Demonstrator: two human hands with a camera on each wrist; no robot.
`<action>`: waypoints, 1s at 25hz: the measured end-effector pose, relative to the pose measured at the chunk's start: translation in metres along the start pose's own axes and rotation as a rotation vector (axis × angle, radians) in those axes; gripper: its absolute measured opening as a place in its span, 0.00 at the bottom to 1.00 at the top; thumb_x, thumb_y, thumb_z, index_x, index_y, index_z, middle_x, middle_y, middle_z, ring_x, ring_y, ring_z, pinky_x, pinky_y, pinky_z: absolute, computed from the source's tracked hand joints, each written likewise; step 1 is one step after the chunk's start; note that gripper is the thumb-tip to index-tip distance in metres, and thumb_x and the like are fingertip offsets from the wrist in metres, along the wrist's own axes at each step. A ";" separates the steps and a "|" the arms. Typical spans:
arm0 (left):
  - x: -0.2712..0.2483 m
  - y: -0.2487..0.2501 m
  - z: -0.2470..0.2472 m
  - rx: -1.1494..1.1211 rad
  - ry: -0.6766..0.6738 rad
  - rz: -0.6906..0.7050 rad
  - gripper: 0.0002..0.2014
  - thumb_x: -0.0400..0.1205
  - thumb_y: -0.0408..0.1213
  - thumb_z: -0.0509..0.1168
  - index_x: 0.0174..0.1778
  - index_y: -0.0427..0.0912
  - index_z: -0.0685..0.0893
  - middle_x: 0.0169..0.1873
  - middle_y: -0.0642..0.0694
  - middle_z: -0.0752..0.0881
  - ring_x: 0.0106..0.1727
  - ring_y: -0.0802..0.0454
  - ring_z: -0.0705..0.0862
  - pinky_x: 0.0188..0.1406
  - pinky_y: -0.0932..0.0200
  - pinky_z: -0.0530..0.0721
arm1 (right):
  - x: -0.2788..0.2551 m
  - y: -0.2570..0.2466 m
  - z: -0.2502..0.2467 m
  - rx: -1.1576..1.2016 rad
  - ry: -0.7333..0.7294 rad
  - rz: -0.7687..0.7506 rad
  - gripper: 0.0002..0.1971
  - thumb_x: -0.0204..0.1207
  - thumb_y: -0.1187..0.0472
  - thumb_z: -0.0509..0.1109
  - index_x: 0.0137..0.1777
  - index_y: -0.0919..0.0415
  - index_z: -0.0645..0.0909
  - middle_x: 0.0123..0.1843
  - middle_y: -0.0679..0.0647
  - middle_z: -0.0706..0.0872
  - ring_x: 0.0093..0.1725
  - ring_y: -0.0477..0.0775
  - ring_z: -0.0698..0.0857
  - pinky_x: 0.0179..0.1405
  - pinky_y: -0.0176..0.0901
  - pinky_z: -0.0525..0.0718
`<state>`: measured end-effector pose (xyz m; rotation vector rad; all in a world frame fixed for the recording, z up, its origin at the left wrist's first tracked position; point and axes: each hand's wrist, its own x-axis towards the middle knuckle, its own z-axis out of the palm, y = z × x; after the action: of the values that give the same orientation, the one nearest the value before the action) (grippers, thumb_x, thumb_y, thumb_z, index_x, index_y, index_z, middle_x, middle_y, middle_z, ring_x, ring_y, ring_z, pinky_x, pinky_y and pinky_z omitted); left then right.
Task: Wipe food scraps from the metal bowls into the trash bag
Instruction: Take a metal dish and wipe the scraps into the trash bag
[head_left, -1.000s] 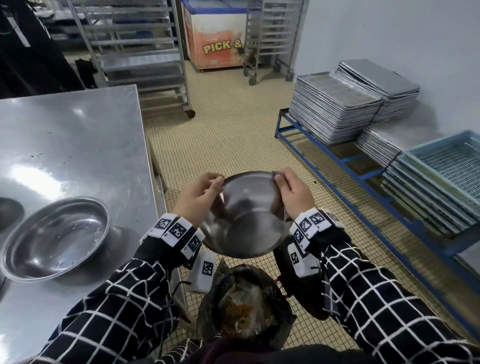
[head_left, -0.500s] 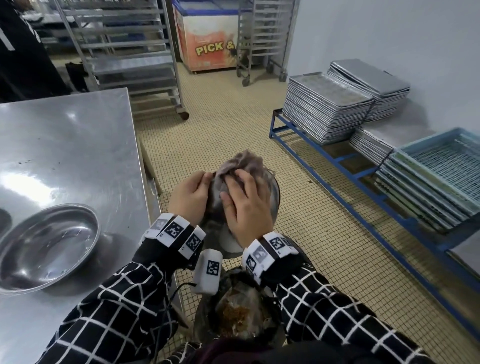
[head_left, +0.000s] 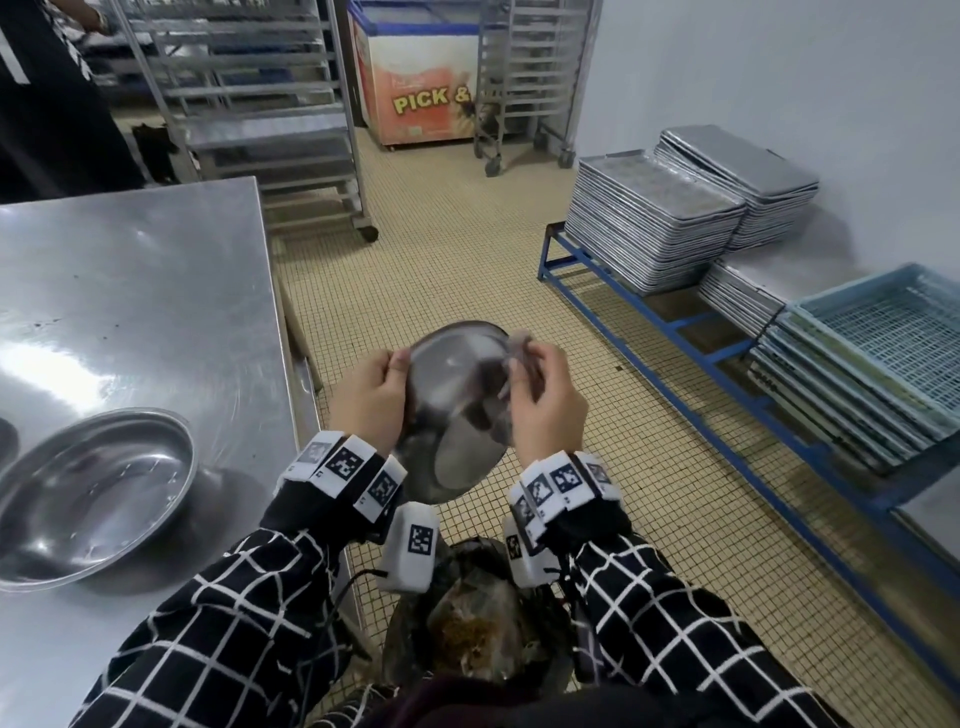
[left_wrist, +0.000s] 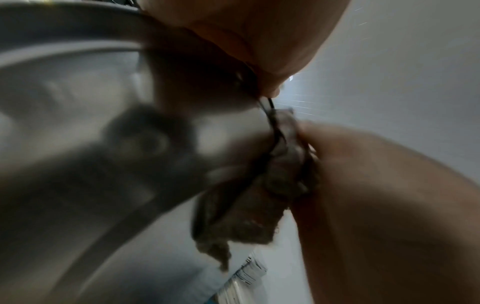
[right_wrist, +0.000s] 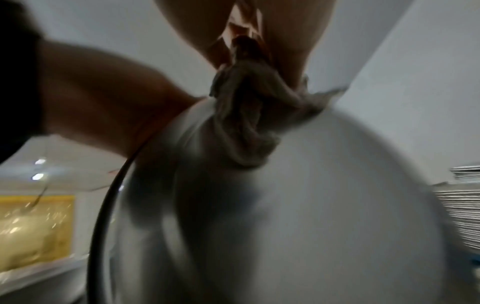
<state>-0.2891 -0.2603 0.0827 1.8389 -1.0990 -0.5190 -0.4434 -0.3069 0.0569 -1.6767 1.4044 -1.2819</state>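
My left hand grips the left rim of a metal bowl, which is tilted on edge over the black trash bag with brown scraps inside. My right hand holds a bunched grey-brown cloth against the bowl's right rim. In the left wrist view the cloth hangs folded over the bowl's edge. The right wrist view shows the cloth pinched in my fingers against the bowl. A second metal bowl sits on the steel table at the left.
Stacks of metal trays and blue plastic crates rest on a low blue rack at the right. Wheeled tray racks and a chest freezer stand at the back. A person in dark clothes stands at the far left.
My right hand with the cloth has swept from inside the bowl out to its right rim. The bowl has turned more on edge, still over the bag.
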 end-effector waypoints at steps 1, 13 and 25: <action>-0.002 0.003 0.002 0.002 -0.014 0.016 0.17 0.87 0.45 0.55 0.33 0.46 0.75 0.28 0.48 0.78 0.31 0.51 0.75 0.29 0.61 0.70 | -0.006 -0.009 0.008 -0.031 -0.030 -0.130 0.11 0.82 0.56 0.63 0.60 0.57 0.80 0.55 0.52 0.87 0.54 0.51 0.86 0.52 0.41 0.86; -0.012 -0.002 0.002 -0.239 0.066 0.058 0.18 0.87 0.45 0.56 0.36 0.43 0.82 0.30 0.42 0.82 0.34 0.47 0.79 0.42 0.49 0.80 | 0.011 0.041 -0.017 0.249 -0.014 0.541 0.22 0.86 0.45 0.48 0.70 0.54 0.73 0.60 0.49 0.77 0.60 0.53 0.77 0.54 0.40 0.71; -0.010 -0.006 0.009 0.079 -0.215 0.250 0.11 0.84 0.47 0.60 0.59 0.50 0.81 0.46 0.56 0.84 0.47 0.57 0.82 0.49 0.64 0.79 | 0.040 0.022 -0.044 -0.211 -0.324 -0.055 0.13 0.85 0.53 0.56 0.56 0.60 0.79 0.47 0.51 0.83 0.43 0.45 0.80 0.36 0.25 0.72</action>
<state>-0.2976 -0.2552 0.0726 1.7085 -1.4899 -0.5405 -0.4931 -0.3454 0.0650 -1.9728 1.3385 -0.8623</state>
